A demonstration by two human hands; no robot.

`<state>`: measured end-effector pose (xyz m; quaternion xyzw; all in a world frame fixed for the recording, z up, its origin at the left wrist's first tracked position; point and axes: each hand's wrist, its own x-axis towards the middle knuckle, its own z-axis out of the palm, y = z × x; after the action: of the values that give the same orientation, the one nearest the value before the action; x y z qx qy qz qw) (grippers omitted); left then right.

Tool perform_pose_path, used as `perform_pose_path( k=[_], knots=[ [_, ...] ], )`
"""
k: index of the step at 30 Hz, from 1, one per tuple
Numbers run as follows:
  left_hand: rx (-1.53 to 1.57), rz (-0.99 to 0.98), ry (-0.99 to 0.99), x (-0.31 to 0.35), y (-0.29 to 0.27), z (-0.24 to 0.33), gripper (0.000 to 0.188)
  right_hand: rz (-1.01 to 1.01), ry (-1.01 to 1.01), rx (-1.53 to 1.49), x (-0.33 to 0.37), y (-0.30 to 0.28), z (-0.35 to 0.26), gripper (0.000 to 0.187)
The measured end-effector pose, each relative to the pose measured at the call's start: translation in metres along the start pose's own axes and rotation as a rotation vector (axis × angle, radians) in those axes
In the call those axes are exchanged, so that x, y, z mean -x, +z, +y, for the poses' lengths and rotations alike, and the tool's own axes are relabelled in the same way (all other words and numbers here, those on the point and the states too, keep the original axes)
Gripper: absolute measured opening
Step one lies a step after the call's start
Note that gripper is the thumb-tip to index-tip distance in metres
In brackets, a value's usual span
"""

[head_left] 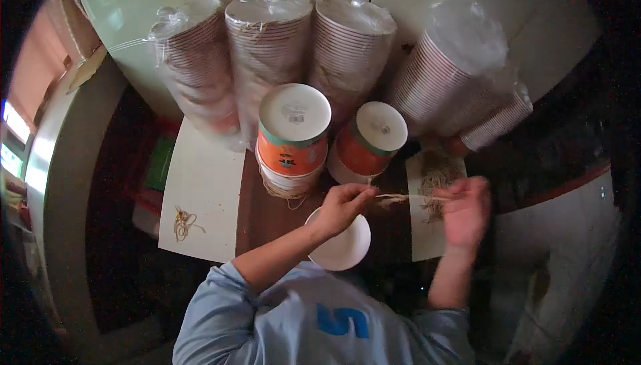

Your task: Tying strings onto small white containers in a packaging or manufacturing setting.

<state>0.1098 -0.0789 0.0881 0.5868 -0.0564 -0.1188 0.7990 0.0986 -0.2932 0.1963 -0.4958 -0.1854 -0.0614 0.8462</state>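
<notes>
My left hand (344, 206) and my right hand (465, 210) are raised over a brown table, and between them they stretch a thin tan rubber band (407, 198). Each hand pinches one end of it. Just under my left hand sits a white upturned paper bowl (347, 248). Beyond the hands stand two stacks of upturned orange and white paper bowls, a taller stack (294, 135) and a lower stack (369, 141). A heap of rubber bands (437, 179) lies on a white sheet (420, 238) next to my right hand.
Several tall sleeves of paper bowls wrapped in clear plastic (267, 51) lean against the pale wall at the back. A white board (203, 198) on the left carries a few loose rubber bands (183, 221). Dark gaps flank the table on both sides.
</notes>
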Motion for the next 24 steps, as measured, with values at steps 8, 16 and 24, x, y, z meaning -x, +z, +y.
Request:
perform_pose_path(
  k=[8,16,24],
  knots=[
    [-0.680,-0.143,0.215,-0.052,0.016,-0.051,0.019,0.509,-0.492,0.248,-0.013,-0.055,-0.169,0.013],
    [-0.722,-0.253,0.202,-0.043,0.028,-0.037,0.023,0.117,0.208,0.802,-0.002,-0.007,-0.084,0.008],
    [-0.346,-0.069,-0.044,0.015,-0.021,0.012,0.021,-0.345,0.552,0.796,0.015,0.021,0.041,0.007]
  ],
)
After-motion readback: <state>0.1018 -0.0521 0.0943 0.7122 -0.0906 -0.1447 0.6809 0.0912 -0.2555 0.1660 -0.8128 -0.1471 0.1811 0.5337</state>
